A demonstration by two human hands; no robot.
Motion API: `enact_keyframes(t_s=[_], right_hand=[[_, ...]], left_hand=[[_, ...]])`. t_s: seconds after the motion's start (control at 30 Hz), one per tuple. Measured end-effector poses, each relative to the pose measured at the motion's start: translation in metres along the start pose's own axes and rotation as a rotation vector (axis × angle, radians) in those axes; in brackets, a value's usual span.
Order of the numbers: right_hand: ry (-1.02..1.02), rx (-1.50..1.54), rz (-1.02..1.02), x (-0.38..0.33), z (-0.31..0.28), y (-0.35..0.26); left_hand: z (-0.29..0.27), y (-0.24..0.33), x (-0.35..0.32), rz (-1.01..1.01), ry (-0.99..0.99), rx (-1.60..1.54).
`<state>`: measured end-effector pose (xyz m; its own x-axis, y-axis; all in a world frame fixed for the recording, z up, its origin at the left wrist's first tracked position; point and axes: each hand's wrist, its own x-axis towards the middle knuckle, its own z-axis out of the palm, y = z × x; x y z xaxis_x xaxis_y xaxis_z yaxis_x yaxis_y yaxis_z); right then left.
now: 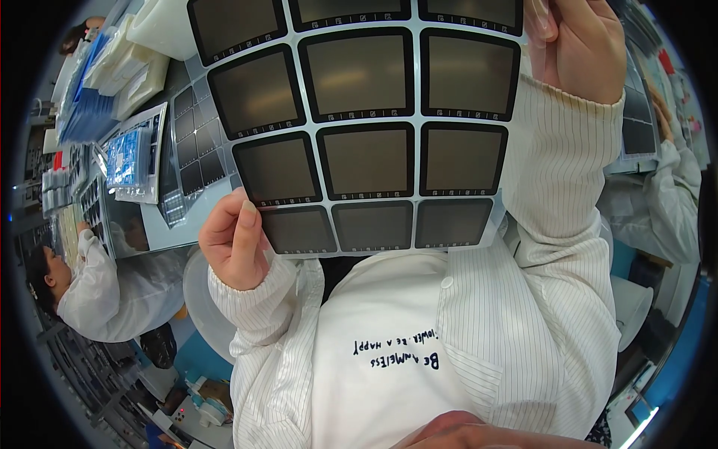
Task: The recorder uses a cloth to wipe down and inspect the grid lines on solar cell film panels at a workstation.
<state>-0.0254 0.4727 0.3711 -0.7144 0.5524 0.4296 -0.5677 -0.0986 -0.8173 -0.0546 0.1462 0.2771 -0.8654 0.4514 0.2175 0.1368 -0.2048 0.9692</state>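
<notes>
A large transparent sheet spans the upper middle of the view, carrying rows of dark rectangular panels with black borders. Its top runs out of the picture. My left hand pinches the lower left edge between thumb and bent fingers. At the upper right, my right hand grips the opposite edge, with some fingers hidden or cut off by the picture's rim. The sheet hangs between both hands in front of my chest, tilted, and light glints off its upper panels.
Left of the sheet, a worktable bears another panel sheet, a blue packet and a stack of blue and white plastic pouches. One co-worker sits at the left, another at the right. A white chair stands beside me.
</notes>
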Motion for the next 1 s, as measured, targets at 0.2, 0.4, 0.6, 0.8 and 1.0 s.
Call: enact_keyframes(t_s=[0.2,0.4,0.6,0.8,1.0], right_hand=[[-0.029,0.059,-0.005,-0.003,-0.002,0.0],[0.093,-0.013,0.061,-0.009,0.003,-0.005],[0.171,-0.188,-0.004,-0.006,-0.012,-0.005],[0.25,-0.247,-0.034,-0.001,-0.033,-0.008],[0.265,-0.031,0.043,0.002,-0.017,-0.012]], left_hand=[[0.004,0.0,-0.001,-0.039,0.012,0.02],[0.018,0.008,-0.001,-0.075,-0.085,0.079],[0.033,0.014,0.003,-0.116,-0.148,0.091],[0.037,0.011,0.005,-0.142,-0.244,0.117],[0.042,0.012,0.011,-0.157,-0.252,0.111]])
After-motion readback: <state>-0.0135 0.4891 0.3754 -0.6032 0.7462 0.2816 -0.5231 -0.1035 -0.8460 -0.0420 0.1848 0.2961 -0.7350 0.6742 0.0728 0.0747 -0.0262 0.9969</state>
